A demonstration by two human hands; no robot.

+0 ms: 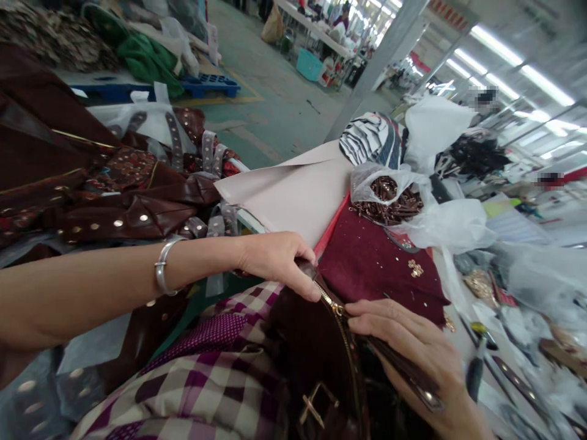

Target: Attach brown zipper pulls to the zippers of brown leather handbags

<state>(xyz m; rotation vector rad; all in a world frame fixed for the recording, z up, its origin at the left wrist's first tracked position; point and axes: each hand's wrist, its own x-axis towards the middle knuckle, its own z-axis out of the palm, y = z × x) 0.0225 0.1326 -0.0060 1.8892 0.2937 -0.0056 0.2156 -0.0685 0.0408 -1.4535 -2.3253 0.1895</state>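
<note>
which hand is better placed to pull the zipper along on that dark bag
Right hand: its fingertips sit at the zipper pull. The left hand grips the dark bag edge just above, steadying it.

- The person is wearing a silver bangle (164,269) on the bare left forearm.
- A purple, cream and brown checked garment (206,373) is covering the body.

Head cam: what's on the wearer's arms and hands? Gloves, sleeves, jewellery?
Both hands are bare, no gloves. The left hand has a silver bangle on its wrist, and the forearm is bare with no sleeve in view. The right hand shows no ring or watch; its forearm is mostly out of frame, so a sleeve there cannot be ruled out.
</note>
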